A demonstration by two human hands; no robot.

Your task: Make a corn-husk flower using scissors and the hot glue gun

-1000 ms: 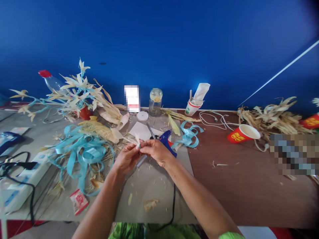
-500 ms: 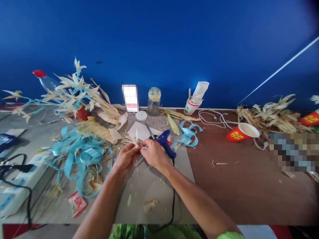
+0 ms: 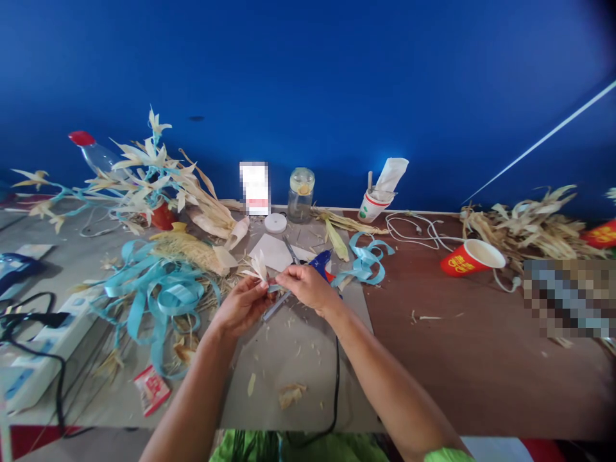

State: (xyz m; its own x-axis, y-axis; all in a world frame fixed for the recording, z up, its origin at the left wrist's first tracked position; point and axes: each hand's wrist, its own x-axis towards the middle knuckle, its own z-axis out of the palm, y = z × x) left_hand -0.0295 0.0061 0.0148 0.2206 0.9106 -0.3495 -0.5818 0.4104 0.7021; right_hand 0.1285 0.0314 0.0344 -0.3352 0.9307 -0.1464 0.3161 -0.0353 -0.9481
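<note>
My left hand (image 3: 240, 307) pinches a small corn-husk flower (image 3: 258, 267) with pale pointed petals, held just above the grey table. My right hand (image 3: 308, 287) is closed on a thin light-blue ribbon strip (image 3: 275, 288) at the flower's base, fingertips meeting the left hand's. Behind my right hand lies a blue glue gun (image 3: 319, 263), its black cord (image 3: 335, 385) running toward me. A grey stick (image 3: 275, 307) lies on the table under my hands.
A pile of light-blue ribbon (image 3: 154, 292) and husks lies at left, with a husk-flower branch (image 3: 139, 173) behind it. A glass jar (image 3: 299, 194), paper cup (image 3: 373, 205), red cup (image 3: 471, 258), white cable (image 3: 418, 232) and dry husks (image 3: 524, 224) sit at the back. A power strip (image 3: 33, 359) lies far left.
My right hand has drawn slightly away from the left, showing the blue ribbon between them. The husk flower has turned a little in my left fingers.
</note>
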